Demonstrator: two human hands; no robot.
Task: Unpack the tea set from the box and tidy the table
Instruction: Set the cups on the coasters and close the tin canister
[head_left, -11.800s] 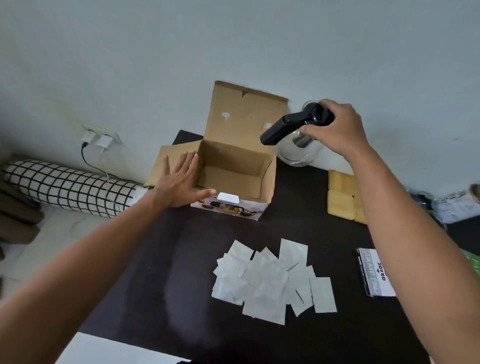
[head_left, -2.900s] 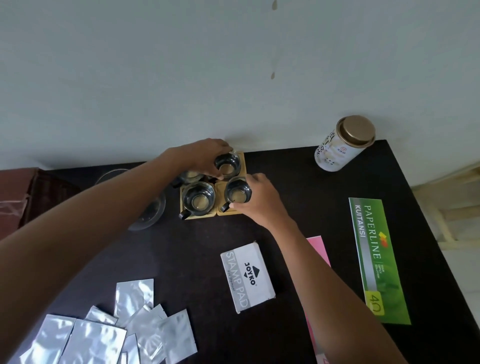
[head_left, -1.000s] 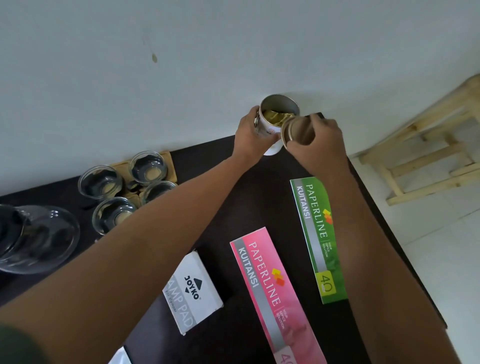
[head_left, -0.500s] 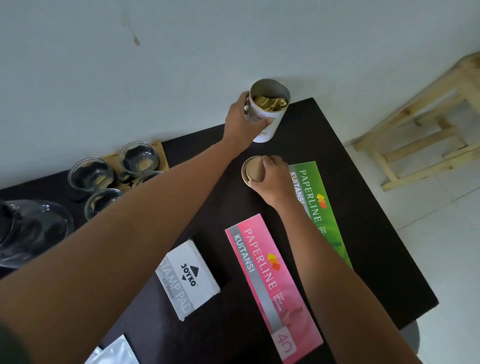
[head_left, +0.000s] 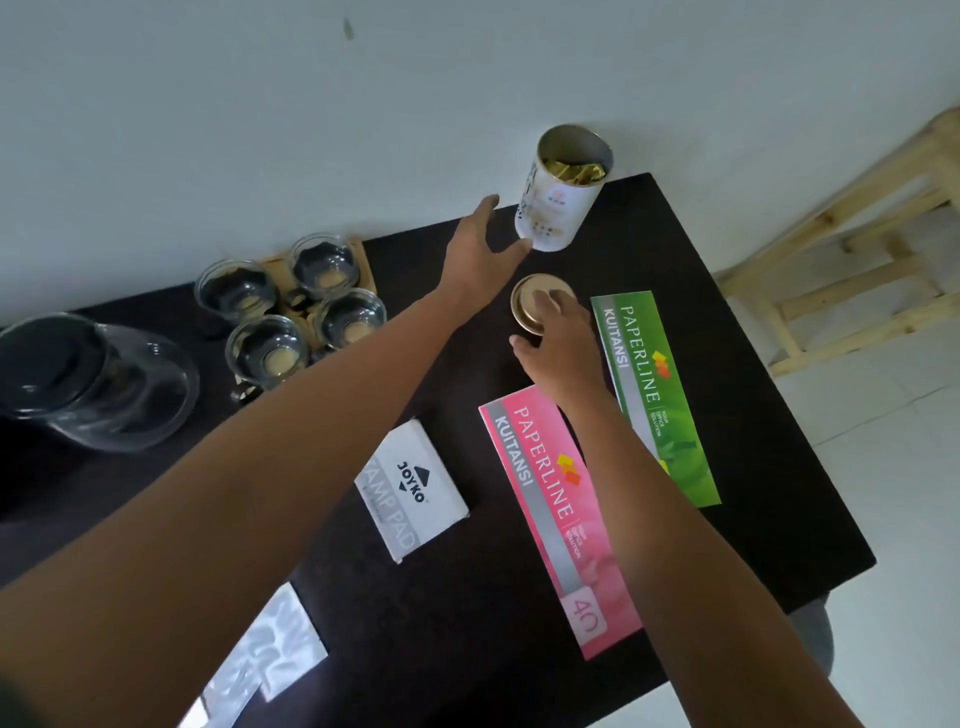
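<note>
A white tea tin (head_left: 563, 208) stands open at the table's far edge, with gold packets showing inside. Its gold lid (head_left: 530, 306) lies flat on the black table (head_left: 753, 467) just in front of it. My left hand (head_left: 483, 249) is open beside the tin's left side, thumb tip near its base. My right hand (head_left: 558, 343) rests its fingertips on the lid, thumb spread apart. Several glass cups (head_left: 267, 351) sit on wooden coasters (head_left: 363, 260) at the left. The glass teapot (head_left: 93, 384) stands further left.
A white stamp pad box (head_left: 413, 488), a pink receipt book (head_left: 556, 519) and a green receipt book (head_left: 654, 395) lie near my arms. Foil sachets (head_left: 265, 654) lie at the near left. A wooden stool (head_left: 857, 249) stands beyond the table's right edge.
My left hand has let go of the tin and drawn back a little. My right hand has loosened its hold on the lid, which now lies on the table.
</note>
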